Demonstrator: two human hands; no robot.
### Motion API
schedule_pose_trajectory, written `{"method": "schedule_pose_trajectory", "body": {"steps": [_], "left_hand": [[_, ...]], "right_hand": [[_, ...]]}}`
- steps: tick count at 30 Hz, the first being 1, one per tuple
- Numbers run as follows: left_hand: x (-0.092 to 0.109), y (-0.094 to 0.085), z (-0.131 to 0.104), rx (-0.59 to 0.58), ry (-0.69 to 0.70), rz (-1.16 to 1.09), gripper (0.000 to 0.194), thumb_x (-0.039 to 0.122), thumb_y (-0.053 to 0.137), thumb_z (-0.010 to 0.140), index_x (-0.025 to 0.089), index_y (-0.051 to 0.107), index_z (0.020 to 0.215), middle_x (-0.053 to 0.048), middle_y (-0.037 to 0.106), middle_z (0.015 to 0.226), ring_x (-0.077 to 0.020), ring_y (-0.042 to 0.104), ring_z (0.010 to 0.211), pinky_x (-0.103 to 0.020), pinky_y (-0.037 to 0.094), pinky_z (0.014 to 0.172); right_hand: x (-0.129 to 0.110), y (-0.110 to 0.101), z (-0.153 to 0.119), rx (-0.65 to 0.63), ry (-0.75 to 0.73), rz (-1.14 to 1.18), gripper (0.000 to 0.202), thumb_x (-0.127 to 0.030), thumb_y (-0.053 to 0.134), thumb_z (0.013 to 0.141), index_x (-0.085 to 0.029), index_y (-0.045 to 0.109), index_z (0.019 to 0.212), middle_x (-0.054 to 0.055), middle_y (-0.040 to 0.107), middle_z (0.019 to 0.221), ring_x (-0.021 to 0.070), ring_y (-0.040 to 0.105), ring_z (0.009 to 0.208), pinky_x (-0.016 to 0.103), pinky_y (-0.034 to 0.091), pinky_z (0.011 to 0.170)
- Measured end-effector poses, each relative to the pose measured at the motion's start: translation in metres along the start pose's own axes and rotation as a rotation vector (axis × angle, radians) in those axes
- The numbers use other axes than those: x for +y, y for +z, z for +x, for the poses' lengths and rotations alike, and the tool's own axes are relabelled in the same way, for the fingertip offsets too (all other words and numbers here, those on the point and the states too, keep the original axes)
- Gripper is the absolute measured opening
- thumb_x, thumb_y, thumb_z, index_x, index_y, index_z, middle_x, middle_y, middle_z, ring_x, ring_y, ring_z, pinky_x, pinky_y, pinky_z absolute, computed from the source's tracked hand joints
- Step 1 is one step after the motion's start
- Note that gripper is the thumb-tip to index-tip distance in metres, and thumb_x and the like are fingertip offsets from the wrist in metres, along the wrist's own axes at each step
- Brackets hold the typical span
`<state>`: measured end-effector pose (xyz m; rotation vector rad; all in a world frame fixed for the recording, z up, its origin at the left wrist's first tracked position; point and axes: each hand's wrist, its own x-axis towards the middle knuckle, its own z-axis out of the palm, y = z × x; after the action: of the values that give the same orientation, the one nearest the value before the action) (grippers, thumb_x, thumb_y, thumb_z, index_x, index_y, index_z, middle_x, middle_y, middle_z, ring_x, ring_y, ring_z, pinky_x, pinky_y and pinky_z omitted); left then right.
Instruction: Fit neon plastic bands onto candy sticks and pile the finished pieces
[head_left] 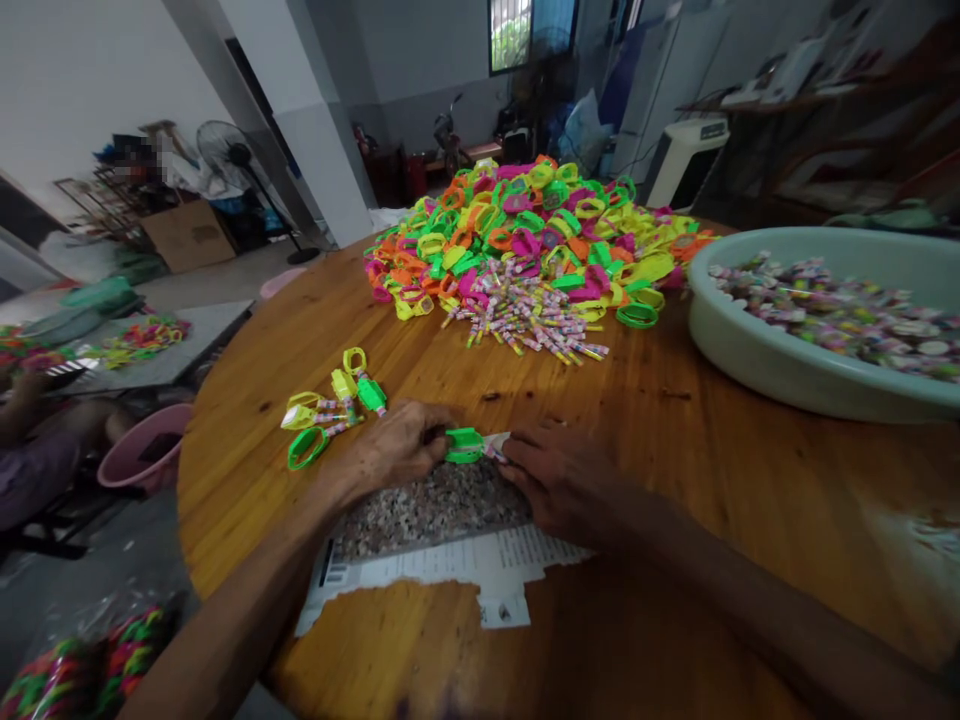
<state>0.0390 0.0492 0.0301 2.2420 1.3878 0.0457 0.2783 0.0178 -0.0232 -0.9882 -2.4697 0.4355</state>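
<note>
My left hand (409, 443) is closed on a green plastic toy watch (465, 445), pinching one end of it. My right hand (559, 470) is closed at the other end, fingers on a small pink-and-white wrapped candy tube (493, 452) that meets the watch; whether the two are joined I cannot tell. Both hands rest over a speckled stone slab (442, 505), which lies on torn printed paper (420, 567). Left of my left hand lie several yellow and green toy watches (343, 384) with wrapped tubes at their ends.
On the round wooden table (247, 480) a big heap of colourful toy watches (517, 220) stands at the back, with loose wrapped candy tubes (536, 315) before it. A pale green basin (780, 360) full of small wrapped pieces is at right. Another person (45, 440) sits at far left.
</note>
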Motion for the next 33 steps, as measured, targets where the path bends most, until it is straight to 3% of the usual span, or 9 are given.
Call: {"method": "schedule_pose_trajectory", "body": {"steps": [10,15,19,24,29,33], "left_hand": [[0.0,0.003,-0.002,0.044,0.024,0.051,0.014,0.011,0.048,0.081,0.017,0.061,0.079,0.002,0.059,0.068,-0.0109,0.05,0.061,-0.025,0.031,0.058],[0.002,0.002,-0.002,0.045,0.006,-0.01,0.018,0.01,0.049,0.08,0.017,0.065,0.086,0.001,0.065,0.078,-0.0121,0.055,0.067,-0.025,0.034,0.06],[0.014,0.007,-0.002,0.027,-0.055,-0.091,0.021,0.025,0.047,0.092,0.017,0.067,0.092,-0.002,0.066,0.08,-0.0141,0.056,0.07,-0.027,0.036,0.062],[0.033,0.028,0.004,0.118,-0.139,-0.094,0.046,0.055,0.038,0.099,0.017,0.059,0.083,-0.002,0.06,0.076,-0.0157,0.054,0.069,-0.029,0.036,0.065],[0.037,0.043,0.01,0.16,-0.169,-0.049,0.039,0.047,0.034,0.101,0.019,0.052,0.081,-0.003,0.057,0.079,-0.0172,0.054,0.072,-0.031,0.037,0.068],[0.038,0.042,0.008,0.168,-0.176,-0.128,0.035,0.045,0.039,0.1,0.019,0.052,0.08,-0.003,0.057,0.079,-0.0172,0.054,0.074,-0.031,0.04,0.07]], "right_hand": [[-0.003,-0.002,0.001,-0.079,-0.02,-0.135,0.016,-0.016,0.047,0.093,-0.018,0.062,0.096,0.006,0.063,0.092,0.0191,0.05,0.077,0.035,0.028,0.07],[-0.008,-0.006,0.003,-0.139,-0.061,-0.198,0.02,-0.007,0.051,0.08,-0.015,0.063,0.094,0.009,0.062,0.092,0.0207,0.05,0.078,0.035,0.029,0.07],[-0.011,-0.008,0.005,-0.147,-0.108,-0.227,0.022,-0.007,0.05,0.077,-0.014,0.063,0.092,0.01,0.062,0.091,0.0232,0.053,0.082,0.037,0.032,0.072],[-0.011,-0.008,0.006,-0.174,-0.071,-0.242,0.024,-0.008,0.05,0.075,-0.014,0.065,0.093,0.011,0.064,0.094,0.0246,0.056,0.08,0.038,0.034,0.071],[-0.01,-0.006,0.006,-0.144,-0.005,-0.23,0.017,-0.013,0.05,0.079,-0.017,0.065,0.088,0.009,0.063,0.089,0.0248,0.055,0.076,0.039,0.035,0.072],[-0.006,-0.006,0.004,-0.101,-0.094,-0.221,0.019,-0.009,0.05,0.074,-0.018,0.064,0.085,0.007,0.061,0.083,0.0238,0.053,0.072,0.039,0.034,0.068]]}}
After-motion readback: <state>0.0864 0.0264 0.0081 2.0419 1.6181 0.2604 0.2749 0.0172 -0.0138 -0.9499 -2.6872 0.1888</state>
